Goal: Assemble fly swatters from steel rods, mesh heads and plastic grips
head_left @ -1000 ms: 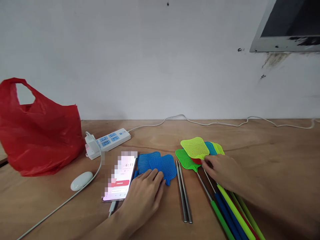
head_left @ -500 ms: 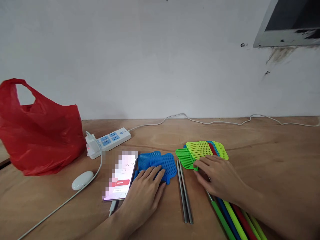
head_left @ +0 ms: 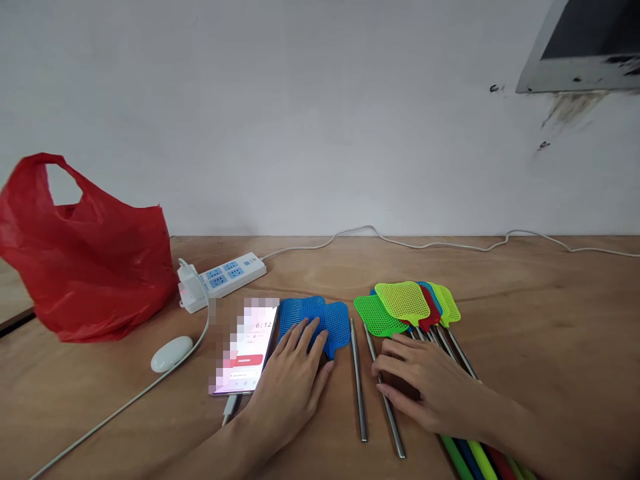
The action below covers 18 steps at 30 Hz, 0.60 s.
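My left hand lies over two blue mesh fly swatter heads, fingers extended and slightly apart. To their right are two slim metal rods: a left rod lying by itself and a right rod slanting under my right fingertips. My right hand is loosely bent with its fingers apart, touching that right rod and covering some swatter shafts. Beyond it several swatter heads overlap, with a yellow-green head on top and a green head beside it. Coloured handles run beneath my right forearm.
A lit phone on a charging cable lies left of my left hand. Farther left are a white mouse-shaped object, a power strip with a plugged-in charger, and a red plastic bag. A wall stands behind the table.
My right hand has come back from the swatter heads toward me and left, onto the right rod. The rods' near ends have spread apart. My left hand stays on the blue heads.
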Motion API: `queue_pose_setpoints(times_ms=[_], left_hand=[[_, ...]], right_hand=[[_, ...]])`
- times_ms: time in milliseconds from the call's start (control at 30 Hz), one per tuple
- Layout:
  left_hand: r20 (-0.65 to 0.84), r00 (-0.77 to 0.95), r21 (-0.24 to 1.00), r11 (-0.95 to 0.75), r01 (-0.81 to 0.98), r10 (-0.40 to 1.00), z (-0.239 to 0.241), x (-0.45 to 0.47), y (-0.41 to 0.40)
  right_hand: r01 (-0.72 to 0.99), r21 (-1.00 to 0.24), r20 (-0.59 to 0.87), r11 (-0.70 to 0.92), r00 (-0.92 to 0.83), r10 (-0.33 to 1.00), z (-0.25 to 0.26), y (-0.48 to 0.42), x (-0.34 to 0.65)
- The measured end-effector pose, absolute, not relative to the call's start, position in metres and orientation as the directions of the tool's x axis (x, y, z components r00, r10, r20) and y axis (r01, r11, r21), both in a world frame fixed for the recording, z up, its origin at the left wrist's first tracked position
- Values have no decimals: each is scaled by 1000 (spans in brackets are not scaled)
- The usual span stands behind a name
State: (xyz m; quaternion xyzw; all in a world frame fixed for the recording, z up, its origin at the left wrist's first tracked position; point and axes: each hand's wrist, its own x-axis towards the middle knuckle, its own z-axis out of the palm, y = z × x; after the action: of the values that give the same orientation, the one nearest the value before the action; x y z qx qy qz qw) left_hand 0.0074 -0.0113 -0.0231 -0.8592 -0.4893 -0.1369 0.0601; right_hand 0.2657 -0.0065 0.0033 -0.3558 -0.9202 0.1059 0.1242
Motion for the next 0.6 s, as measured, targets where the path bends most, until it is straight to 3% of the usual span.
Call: queue_pose_setpoints(times_ms=[200, 433, 500, 600], left_hand=[[275, 472, 100, -513, 853, 838, -22, 11, -22], [274, 485, 340, -555, 759, 831, -8, 16, -29], [313, 467, 308, -554, 774, 827, -8, 13, -25], [323, 440, 134, -501, 855, 838, -10, 8, -15]], right_hand=[[629, -318, 149, 710, -706, 692, 5, -7, 265], [642, -297, 180, 707, -689, 702, 1, -6, 266], [652, -287, 182, 702, -683, 708, -1, -5, 266], [670, -287, 183, 685, -663, 726, -3, -5, 266]])
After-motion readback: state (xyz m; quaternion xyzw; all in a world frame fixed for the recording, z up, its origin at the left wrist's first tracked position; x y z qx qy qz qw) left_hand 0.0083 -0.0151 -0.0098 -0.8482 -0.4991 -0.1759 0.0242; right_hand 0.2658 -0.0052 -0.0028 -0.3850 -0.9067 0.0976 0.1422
